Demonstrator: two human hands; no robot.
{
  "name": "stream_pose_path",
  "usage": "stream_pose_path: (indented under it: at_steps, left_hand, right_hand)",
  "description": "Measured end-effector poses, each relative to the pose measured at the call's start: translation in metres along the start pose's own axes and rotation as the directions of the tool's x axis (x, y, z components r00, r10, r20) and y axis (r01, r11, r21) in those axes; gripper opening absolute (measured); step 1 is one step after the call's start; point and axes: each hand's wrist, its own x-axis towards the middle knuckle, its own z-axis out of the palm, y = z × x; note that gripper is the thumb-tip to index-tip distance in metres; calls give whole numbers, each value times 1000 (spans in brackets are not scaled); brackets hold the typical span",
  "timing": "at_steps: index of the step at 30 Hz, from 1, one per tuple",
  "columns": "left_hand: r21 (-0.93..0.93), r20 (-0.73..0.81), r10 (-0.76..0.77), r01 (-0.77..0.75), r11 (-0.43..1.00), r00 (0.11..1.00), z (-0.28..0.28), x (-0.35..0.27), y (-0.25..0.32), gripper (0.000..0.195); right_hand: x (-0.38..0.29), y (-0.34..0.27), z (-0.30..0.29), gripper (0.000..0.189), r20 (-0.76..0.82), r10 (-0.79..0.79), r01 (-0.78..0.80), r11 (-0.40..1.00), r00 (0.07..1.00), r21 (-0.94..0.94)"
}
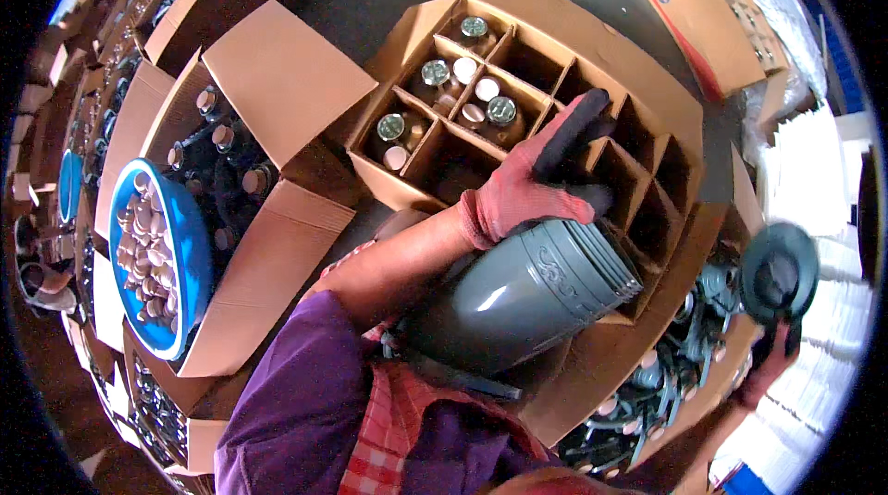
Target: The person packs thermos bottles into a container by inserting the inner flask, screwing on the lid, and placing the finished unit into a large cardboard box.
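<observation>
My left hand [531, 179], in a red glove with a dark palm, spreads its fingers over a divided cardboard box [576, 2]. Its thumb is beside the threaded neck of a large grey-green jar [527, 301], which tilts against my front; I cannot tell whether they touch. The jar bears raised ornament below its neck. At the far right my right hand [770, 363], also gloved, is shut on a round dark green lid [780, 273]. Several compartments on the box's left side hold glass containers [436, 73] and pale round stoppers [488, 88].
A blue basin [196, 266] full of pale stoppers [146, 245] stands at the left, by an open carton [277, 85] of stoppered dark bottles [223, 137]. More stoppered parts [645, 377] fill a carton at the lower right. White stacks [808, 169] line the right side.
</observation>
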Motion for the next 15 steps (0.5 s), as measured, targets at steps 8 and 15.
stream_pose_path:
  at_steps: [8, 15]
  left_hand:
    - [252, 65, 59, -74, 965, 996, -108, -2, 77, 37]
    - [-309, -403, -180, 51, 950, 897, -120, -34, 122, 46]
  right_hand:
    - [-77, -153, 263, 50, 587, -195, 98, 976, 786, 194]
    - [-6, -31, 419, 41, 620, -181, 549, 688, 763, -475]
